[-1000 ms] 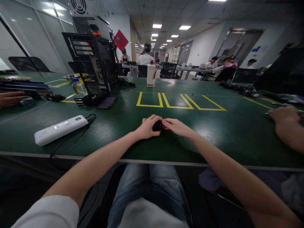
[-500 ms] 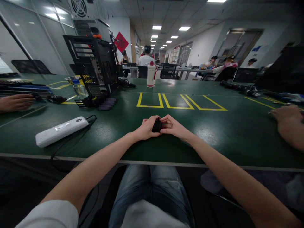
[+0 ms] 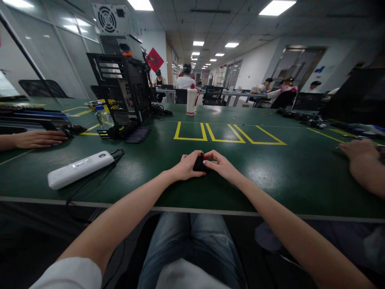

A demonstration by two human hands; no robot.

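Head view: steady small black compact object [image 3: 199,163] near green surface [image 3: 147,168] with left hand [image 3: 188,166] clamped around it; work right hand [image 3: 221,165] lightly alongside, cannot tell whether pinching.

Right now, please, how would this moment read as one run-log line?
left hand: holding small black object | right hand: at its right side | nearby left: long white rounded device | surface: green table

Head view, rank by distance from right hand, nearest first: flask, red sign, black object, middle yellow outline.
1. Black object: right by the right hand, just left
2. Middle yellow outline: ahead
3. Flask: farther ahead, slightly left
4. Red sign: background, left
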